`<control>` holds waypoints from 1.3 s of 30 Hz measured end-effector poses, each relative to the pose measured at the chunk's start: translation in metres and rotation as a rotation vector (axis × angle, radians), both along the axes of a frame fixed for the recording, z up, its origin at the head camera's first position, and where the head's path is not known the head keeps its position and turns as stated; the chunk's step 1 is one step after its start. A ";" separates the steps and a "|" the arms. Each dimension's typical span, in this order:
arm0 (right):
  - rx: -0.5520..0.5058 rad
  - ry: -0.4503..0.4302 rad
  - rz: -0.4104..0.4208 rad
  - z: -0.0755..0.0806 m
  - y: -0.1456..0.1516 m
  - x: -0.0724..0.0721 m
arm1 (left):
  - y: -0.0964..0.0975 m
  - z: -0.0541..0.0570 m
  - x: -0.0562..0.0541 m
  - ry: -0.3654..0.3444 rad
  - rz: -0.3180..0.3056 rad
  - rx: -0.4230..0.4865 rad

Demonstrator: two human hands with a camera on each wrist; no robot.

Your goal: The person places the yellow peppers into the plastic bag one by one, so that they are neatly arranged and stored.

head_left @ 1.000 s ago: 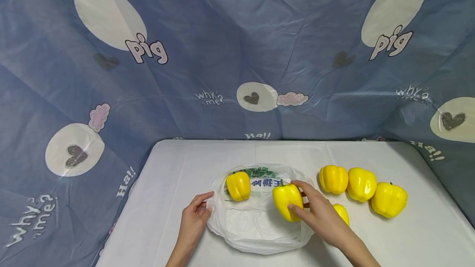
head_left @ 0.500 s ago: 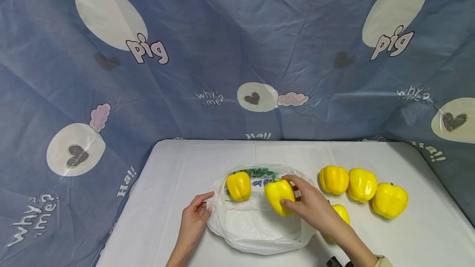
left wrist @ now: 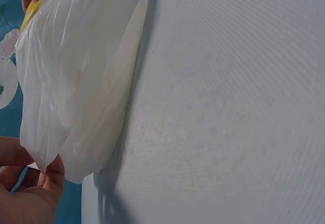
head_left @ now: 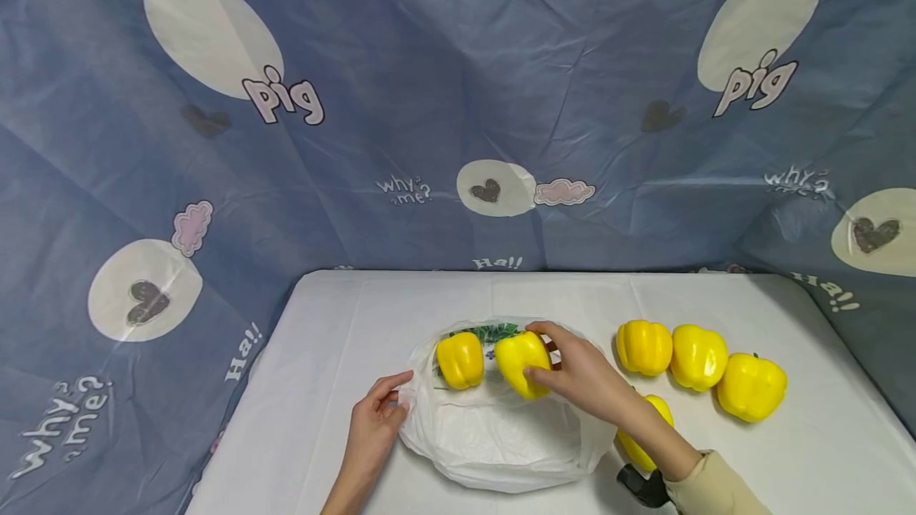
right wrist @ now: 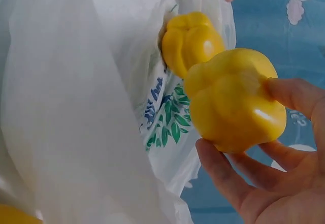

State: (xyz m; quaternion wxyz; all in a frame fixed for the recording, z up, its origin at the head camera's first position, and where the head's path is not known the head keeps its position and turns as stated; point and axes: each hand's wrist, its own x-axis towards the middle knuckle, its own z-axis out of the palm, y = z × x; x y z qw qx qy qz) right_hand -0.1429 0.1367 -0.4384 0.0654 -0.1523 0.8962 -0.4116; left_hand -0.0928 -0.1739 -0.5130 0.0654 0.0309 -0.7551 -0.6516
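Note:
A white plastic bag [head_left: 508,459] with green leaf print lies with its mouth spread wide on the table. My left hand [head_left: 375,424] pinches its left rim between thumb and fingers, as the left wrist view also shows. Inside the bag, toward the back left, rests one yellow bell pepper [head_left: 460,360]. My right hand [head_left: 583,372] grips a second yellow bell pepper [right wrist: 236,99] from its right side, over the bag's opening and just right of the first one. In the right wrist view the thumb and fingertips press on opposite sides of it.
Three yellow bell peppers [head_left: 698,357] stand in a row at the right of the table [head_left: 343,316]. Another yellow bell pepper [head_left: 637,443] lies beside the bag, partly hidden under the right forearm. A black device [head_left: 642,486] is at the right wrist. A printed blue cloth [head_left: 401,102] hangs behind.
My right hand has carried the gripped bell pepper left and toward the back, close to the one in the bag. The left hand has stayed at the bag's rim.

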 end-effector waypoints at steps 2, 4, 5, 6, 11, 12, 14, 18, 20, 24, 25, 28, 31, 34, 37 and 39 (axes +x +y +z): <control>0.004 -0.004 0.009 0.000 -0.001 -0.003 | 0.000 0.000 0.000 0.001 -0.002 0.003; 0.006 -0.010 0.017 0.000 -0.002 -0.006 | 0.000 0.000 0.000 0.005 -0.007 0.007; 0.008 -0.015 0.018 0.000 -0.003 -0.007 | 0.000 0.000 0.000 0.007 -0.008 0.009; 0.011 -0.017 0.022 0.000 -0.004 -0.008 | 0.000 0.000 0.000 0.009 -0.010 0.011; 0.041 -0.027 0.020 0.001 -0.008 -0.014 | 0.000 -0.001 0.000 0.010 -0.009 0.006; 0.051 -0.027 0.017 0.002 -0.009 -0.015 | 0.000 -0.001 0.000 0.009 -0.007 0.005; 0.064 -0.033 0.017 0.002 -0.011 -0.017 | 0.000 -0.001 0.000 0.009 -0.007 0.006; 0.079 -0.046 0.025 0.003 -0.015 -0.023 | 0.000 -0.001 0.000 0.008 -0.004 0.007; 0.085 -0.055 0.032 0.002 -0.018 -0.026 | 0.000 -0.001 0.000 0.009 -0.004 0.006; 0.104 -0.081 0.035 0.003 -0.023 -0.033 | 0.000 -0.001 -0.001 0.011 -0.003 0.009; 0.110 -0.091 0.034 0.002 -0.024 -0.035 | 0.000 -0.001 -0.001 0.009 -0.003 0.010; 0.113 -0.118 0.033 0.000 -0.027 -0.039 | 0.001 -0.001 0.000 0.003 -0.002 0.013; 0.112 -0.134 0.026 -0.004 -0.030 -0.041 | 0.001 -0.002 0.000 -0.004 -0.001 0.007; 0.103 -0.141 0.020 -0.007 -0.032 -0.043 | 0.001 -0.002 0.000 -0.004 -0.003 0.005; 0.096 -0.149 0.013 -0.010 -0.032 -0.044 | 0.001 -0.002 -0.001 0.001 -0.005 0.012; 0.093 -0.160 0.010 -0.011 -0.032 -0.045 | 0.002 -0.002 -0.001 0.004 -0.007 0.017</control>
